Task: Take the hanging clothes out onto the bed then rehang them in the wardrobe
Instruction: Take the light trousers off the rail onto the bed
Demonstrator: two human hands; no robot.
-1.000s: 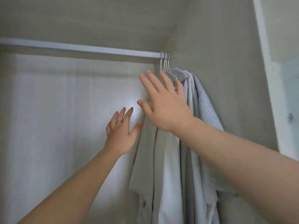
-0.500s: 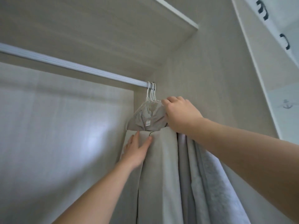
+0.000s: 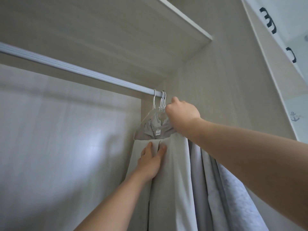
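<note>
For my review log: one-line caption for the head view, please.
Right hand grips white hangers at the end of the wardrobe rail; left hand rests on the beige garment.

Beige garment (image 3: 168, 180): pale beige and the leftmost of the bunch. It hangs long, with its collar and a small white label facing out. The left hand (image 3: 150, 161) lies flat on it just below the collar.
Grey garments (image 3: 211, 177): pale blue-grey, hanging in folds just right of the beige one and touching it.
White wire hangers (image 3: 154, 105): several, hooked over the rail's right end, with the leftmost hook slightly apart. The right hand (image 3: 181, 112) has its grip curled at their necks.
Rail (image 3: 75, 70): ribbed, silver-white, slanting across the wardrobe.
</note>
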